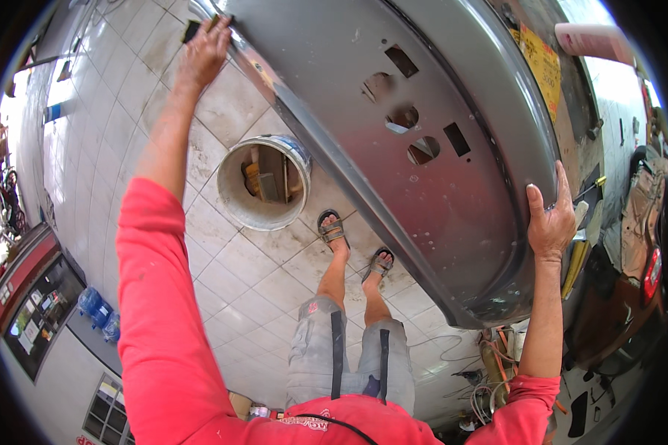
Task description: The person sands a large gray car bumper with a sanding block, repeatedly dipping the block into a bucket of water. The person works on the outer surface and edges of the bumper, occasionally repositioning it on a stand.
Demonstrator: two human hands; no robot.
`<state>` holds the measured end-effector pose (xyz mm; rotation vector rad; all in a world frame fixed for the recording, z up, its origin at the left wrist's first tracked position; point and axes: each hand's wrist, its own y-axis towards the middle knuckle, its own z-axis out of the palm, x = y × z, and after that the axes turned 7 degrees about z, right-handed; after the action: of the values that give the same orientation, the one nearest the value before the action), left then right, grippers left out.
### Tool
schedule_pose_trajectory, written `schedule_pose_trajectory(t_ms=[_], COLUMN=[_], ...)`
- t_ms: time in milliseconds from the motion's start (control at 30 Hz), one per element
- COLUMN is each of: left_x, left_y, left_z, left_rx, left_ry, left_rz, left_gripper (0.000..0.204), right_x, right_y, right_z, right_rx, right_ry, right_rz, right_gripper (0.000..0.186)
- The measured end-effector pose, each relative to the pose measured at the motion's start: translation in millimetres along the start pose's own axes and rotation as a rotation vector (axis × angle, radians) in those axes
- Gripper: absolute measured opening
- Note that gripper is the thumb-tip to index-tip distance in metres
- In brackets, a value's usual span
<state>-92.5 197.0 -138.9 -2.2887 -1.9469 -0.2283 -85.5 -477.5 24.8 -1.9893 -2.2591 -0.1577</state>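
Note:
A large grey car body panel, apparently a trunk lid, slants across the upper right. It has several cut-outs and a dull reddish sheen. At its upper left edge, my left hand is closed around a small dark pad with some yellow on it, beside a strip of bare, shiny edge. The pad is partly hidden by the fingers. On the panel's right rim rests my right hand, thumb on the face and forefinger stretched along the edge. Its other fingers are mostly hidden.
A white bucket holding block-like pieces stands on the tiled floor, left of my sandalled feet. Behind the panel are a pink bottle, yellow paper and tools. Cables and hoses lie at the lower right, near a dark car part with a red lamp.

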Motion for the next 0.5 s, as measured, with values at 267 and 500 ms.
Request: schedule_pose_trajectory(t_ms=[267,500], left_x=[-14.9,-89.6], left_y=[12.8,-46.9], left_z=[-9.5,-38.7], left_rx=[0.223,0.035], left_ry=[0.100,-0.006], left_rz=[-0.179,-0.107], left_gripper=[0.076,0.069], right_x=[2.4,-1.6], right_y=[-0.8,-2.9], right_z=[2.1,8.3], right_rx=[-0.036,-0.070], right_ry=[0.006,-0.060], right_rz=[0.026,0.078], right_gripper=[0.094,0.103])
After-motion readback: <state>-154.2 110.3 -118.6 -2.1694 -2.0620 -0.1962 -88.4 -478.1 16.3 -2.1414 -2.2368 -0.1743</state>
